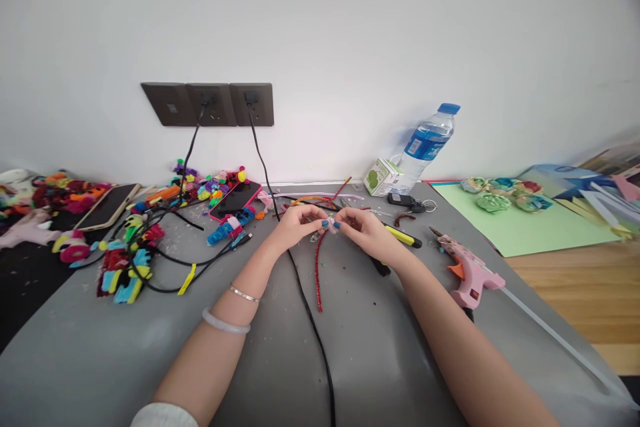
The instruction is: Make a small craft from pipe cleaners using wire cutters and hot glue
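Observation:
My left hand (299, 221) and my right hand (361, 225) meet over the middle of the grey table (350, 347), fingertips pinched together on a small pink pipe-cleaner piece (330, 227). A red pipe cleaner (317, 273) hangs down from that piece toward me and rests on the table. Both hands are closed in a pinch. Bracelets circle my left wrist.
A pink glue gun (470, 273) lies to the right, a yellow utility knife (403, 236) just beyond my right hand. Black cables (305, 300) run from wall sockets (207, 104). Phones (235, 199), colourful pipe-cleaner figures (125, 267), a water bottle (425, 144), a small carton (380, 177) and a green sheet (520, 227) surround the spot.

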`<state>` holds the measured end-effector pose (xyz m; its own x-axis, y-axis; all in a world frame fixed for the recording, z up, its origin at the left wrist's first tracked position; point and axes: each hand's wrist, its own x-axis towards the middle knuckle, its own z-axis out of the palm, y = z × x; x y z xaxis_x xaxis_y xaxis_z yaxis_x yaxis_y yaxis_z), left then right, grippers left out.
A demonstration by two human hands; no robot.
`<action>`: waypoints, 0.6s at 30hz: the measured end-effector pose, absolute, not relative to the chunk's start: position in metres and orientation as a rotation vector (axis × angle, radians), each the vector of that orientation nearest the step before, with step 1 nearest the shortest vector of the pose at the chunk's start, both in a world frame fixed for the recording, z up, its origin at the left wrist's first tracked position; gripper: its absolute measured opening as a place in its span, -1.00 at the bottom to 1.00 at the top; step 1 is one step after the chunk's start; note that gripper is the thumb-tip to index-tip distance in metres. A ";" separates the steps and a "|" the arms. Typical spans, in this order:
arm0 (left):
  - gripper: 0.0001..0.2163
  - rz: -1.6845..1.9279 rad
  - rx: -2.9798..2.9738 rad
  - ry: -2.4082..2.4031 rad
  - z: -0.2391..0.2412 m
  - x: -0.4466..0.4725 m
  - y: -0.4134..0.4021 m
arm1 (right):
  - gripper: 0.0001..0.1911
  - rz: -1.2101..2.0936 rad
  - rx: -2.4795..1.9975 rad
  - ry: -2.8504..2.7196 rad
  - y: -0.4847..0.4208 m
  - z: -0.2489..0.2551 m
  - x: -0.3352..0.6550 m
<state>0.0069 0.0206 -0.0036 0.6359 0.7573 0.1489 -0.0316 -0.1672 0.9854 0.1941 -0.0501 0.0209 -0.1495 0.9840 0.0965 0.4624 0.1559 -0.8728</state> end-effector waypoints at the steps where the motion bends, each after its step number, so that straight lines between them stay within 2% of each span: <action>1: -0.77 0.778 1.597 0.620 -0.004 0.007 0.021 | -0.75 0.923 -1.390 -1.722 -0.050 0.021 0.194; 18: -0.74 0.766 1.598 0.636 -0.003 0.008 0.021 | -0.79 0.922 -1.400 -1.743 -0.051 0.023 0.193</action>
<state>0.0076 0.0212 -0.0032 0.6343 0.7621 0.1299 -0.0128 -0.1576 0.9874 0.1929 -0.0513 0.0227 -0.1630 0.9824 0.0909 0.4775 0.1592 -0.8641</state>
